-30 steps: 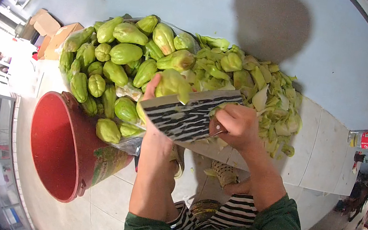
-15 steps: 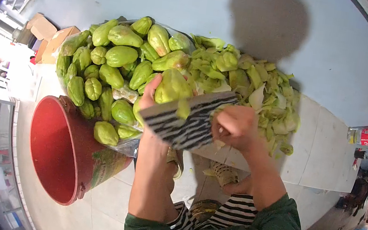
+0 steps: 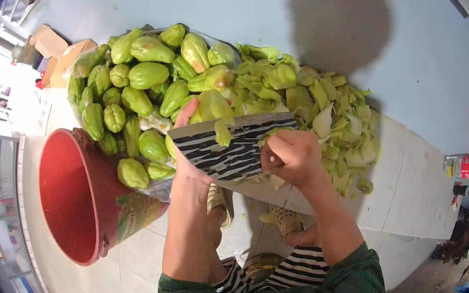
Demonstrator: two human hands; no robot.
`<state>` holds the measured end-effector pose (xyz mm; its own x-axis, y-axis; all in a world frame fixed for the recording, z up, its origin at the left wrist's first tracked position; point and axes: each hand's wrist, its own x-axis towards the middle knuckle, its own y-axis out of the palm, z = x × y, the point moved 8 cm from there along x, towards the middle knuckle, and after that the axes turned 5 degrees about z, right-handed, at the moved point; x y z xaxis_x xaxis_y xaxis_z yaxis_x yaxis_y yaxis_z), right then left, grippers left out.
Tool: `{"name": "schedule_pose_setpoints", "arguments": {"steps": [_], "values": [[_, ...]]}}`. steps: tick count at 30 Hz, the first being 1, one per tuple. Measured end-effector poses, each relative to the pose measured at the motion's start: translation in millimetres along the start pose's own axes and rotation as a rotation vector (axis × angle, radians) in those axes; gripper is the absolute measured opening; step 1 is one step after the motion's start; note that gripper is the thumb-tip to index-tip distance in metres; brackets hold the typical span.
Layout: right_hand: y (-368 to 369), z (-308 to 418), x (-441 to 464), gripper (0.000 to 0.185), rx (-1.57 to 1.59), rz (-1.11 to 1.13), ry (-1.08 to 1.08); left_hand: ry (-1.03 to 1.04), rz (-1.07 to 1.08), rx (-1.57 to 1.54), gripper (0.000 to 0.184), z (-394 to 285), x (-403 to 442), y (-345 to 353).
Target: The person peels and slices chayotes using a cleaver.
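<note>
While your right hand (image 3: 296, 155) grips the cleaver (image 3: 228, 146), fingers curled tight round its brown handle (image 3: 270, 159), your left hand (image 3: 184, 168) holds a pale green chayote (image 3: 211, 105) – thumb pressed to its side, other fingers hidden, cannot tell how they sit. Held chayote: right of the red bucket (image 3: 113, 201), near it. Peel strip (image 3: 223, 134) hangs across the cleaver's face. Whole chayotes (image 3: 148, 76) heaped just beyond the bucket; peel pile (image 3: 344, 111) well right of the bucket – plastic bottle (image 3: 466, 167) farther right still.
</note>
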<state>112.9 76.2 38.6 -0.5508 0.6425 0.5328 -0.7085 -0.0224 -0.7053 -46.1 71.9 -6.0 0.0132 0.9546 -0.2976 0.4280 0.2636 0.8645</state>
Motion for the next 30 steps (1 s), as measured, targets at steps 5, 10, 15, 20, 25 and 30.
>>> {"name": "schedule_pose_setpoints", "arguments": {"steps": [5,10,15,20,25,30], "values": [[-1,-28,-8,0.02,-0.013,-0.029,0.154,-0.011,0.05,0.147,0.04,-7,-7,6],[-3,-13,-5,0.025,0.018,0.08,0.089,0.035,-0.02,0.144,0.046,-9,-3,7],[-4,20,-3,0.029,0.136,0.083,-0.046,-0.045,0.051,0.092,0.051,-3,-2,3],[0,-14,-4,0.018,-0.025,-0.013,0.074,0.04,-0.006,0.142,0.048,-5,-2,2],[-8,7,3,0.016,0.038,0.0,-0.006,0.03,0.079,0.16,0.047,-14,-6,12],[1,-20,-1,0.014,0.117,0.011,0.234,-0.09,0.14,0.128,0.044,1,-6,6]]}}
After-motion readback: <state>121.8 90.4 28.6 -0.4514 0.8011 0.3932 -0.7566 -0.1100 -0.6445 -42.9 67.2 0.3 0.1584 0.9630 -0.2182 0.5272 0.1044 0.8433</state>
